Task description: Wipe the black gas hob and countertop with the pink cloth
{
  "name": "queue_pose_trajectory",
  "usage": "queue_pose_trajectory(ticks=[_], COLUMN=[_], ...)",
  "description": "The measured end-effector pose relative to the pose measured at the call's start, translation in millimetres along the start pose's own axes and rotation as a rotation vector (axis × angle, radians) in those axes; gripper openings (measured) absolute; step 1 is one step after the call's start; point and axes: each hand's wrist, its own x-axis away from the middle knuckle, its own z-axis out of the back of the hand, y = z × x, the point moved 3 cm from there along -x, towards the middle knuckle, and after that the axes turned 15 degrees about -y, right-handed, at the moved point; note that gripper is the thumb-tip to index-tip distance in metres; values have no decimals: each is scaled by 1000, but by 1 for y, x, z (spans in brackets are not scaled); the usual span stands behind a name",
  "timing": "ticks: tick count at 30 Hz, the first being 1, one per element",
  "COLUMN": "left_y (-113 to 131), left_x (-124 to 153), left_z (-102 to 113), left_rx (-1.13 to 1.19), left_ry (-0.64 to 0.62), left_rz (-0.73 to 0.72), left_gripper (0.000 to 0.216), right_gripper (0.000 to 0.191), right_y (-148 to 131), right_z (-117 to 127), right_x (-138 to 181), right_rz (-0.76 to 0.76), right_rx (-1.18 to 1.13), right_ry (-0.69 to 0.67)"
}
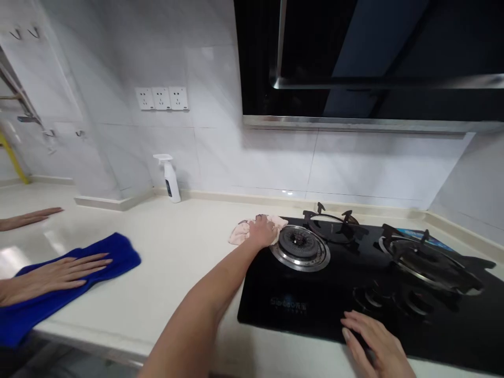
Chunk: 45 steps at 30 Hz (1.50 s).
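My left hand [262, 231] reaches forward and presses on a pale pink cloth [239, 233], its fingers bent over the folds. The cloth lies at the back left corner of the black glass gas stove [268, 294], partly on the countertop. Just right of it is the left burner [300, 247], bare inside a shiny metal ring. Its black pan support [334, 228] sits off the burner, behind and to the right. My right hand [374, 341] rests at the stove's front edge below the control knobs [374, 296], fingers extended and holding nothing.
At the left, another person's hand [59, 275] lies flat on a blue cloth [114, 249]; their other hand [35, 216] is farther back. A white spray bottle [171, 181] stands by the wall. The range hood [354, 123] overhangs the stove. The right burner [427, 260] has its support on.
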Motion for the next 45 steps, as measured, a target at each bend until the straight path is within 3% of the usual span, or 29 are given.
queue_pose_trajectory(ticks=[9,14,18,25,27,29,33,37,42,45], left_y=[2,21,58,158,175,177,135,47,-85,-139], left_x=[115,150,158,205,218,226,236,247,267,280], left_z=[-5,0,4,-4,-6,-5,10,24,26,23], left_rx=[-38,-48,-51,-34,3,60,200,191,130,134], left_ry=[77,70,28,-65,-109,-144,-113,-23,-17,-2], left_rz=[-38,-96,-175,-459,-549,-612,-667,-470,-21,146], left_gripper=[44,40,39,50,52,53,59,44,40,43], right_gripper=[32,34,36,44,48,52,53,58,62,65], right_y=[-15,-35,-36,-17,-9,-3,2,-14,-79,-133], right_z=[2,12,15,19,20,23,35,46,25,6], right_x=[-8,-13,-12,-7,-6,-4,2,-8,-55,-78], right_rz=[-126,-161,-184,-292,-332,-361,-392,-380,-273,-225], right_rx=[-142,-251,-332,-546,-550,-524,-343,-76,78,114], right_ry=[-47,-1,94,238,248,219,94,-44,-356,-430])
